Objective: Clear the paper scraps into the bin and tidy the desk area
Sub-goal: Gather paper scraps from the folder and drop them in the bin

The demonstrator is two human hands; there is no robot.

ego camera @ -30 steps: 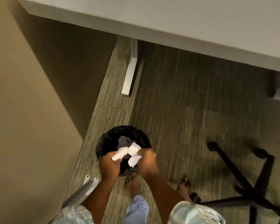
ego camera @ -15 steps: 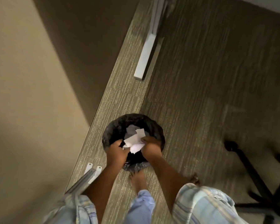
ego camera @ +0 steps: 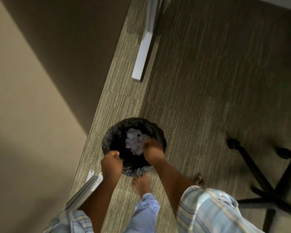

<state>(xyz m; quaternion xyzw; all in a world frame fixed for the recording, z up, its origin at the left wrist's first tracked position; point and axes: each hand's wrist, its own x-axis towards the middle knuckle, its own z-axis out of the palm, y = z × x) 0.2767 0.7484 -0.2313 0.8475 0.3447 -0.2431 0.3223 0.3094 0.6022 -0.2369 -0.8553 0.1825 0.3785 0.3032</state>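
While over the bin (ego camera: 116,130), left hand (ego camera: 111,163) fisted, right hand (ego camera: 152,148) on paper scraps (ego camera: 133,140), hold unclear; chair base (ego camera: 262,180) nearby.

Scraps now in the bin

The paper scraps (ego camera: 134,143) lie inside the bin (ego camera: 114,132); the left hand (ego camera: 111,163) has drawn back to the near rim, empty.

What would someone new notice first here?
The black-lined bin on the carpet at centre, with pale paper scraps inside. Both hands are at its near rim: the left hand curled at the edge, the right hand reaching in beside the scraps. A dark chair base sprawls at right.
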